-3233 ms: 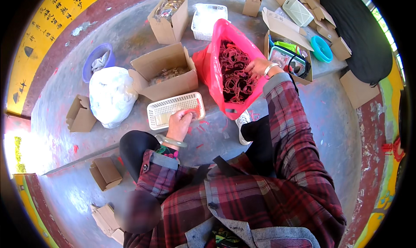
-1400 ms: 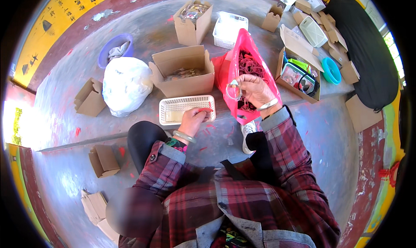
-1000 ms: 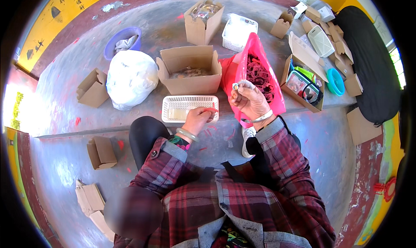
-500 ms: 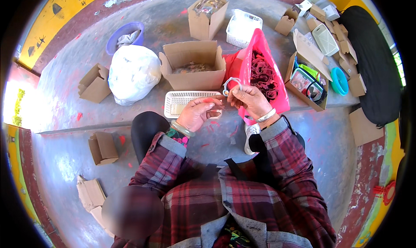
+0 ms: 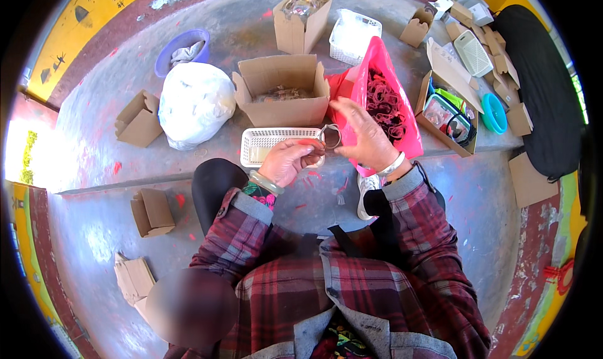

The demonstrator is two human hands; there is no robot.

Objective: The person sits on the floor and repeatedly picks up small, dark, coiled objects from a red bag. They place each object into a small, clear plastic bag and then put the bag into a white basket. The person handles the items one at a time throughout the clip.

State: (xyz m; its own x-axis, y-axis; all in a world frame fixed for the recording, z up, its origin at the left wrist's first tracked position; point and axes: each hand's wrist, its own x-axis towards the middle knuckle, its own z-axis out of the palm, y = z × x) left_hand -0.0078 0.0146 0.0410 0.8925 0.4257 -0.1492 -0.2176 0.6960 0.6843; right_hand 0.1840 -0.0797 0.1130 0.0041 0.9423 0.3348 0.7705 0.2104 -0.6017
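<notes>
My left hand (image 5: pixel 284 162) is closed in a pinch above the white basket (image 5: pixel 249 148). A small red piece (image 5: pixel 314 143) shows at its fingertips. A thin pale looped band (image 5: pixel 340 137), like a hair tie, stands up from those fingertips. Just right of the loop, my right hand (image 5: pixel 372 144) has its thumb and fingers spread apart and holds nothing that I can see. Behind it lies a bright pink bag (image 5: pixel 411 133) filled with dark red loops (image 5: pixel 384 111). Beyond the basket stands an open cardboard box (image 5: pixel 286 113) with small items inside.
On the left are a stuffed white plastic bag (image 5: pixel 196 105), a purple basin (image 5: pixel 164 54) and a small open box (image 5: pixel 139 123). A box of mixed goods (image 5: pixel 447 117) and a teal basin (image 5: pixel 494 113) stand right. A raised ledge edge (image 5: pixel 125 184) crosses the floor.
The pale loop has passed from my right fingertips to those of my left hand. My right hand has opened, its fingers spreading upward and away. The left hand has barely moved.
</notes>
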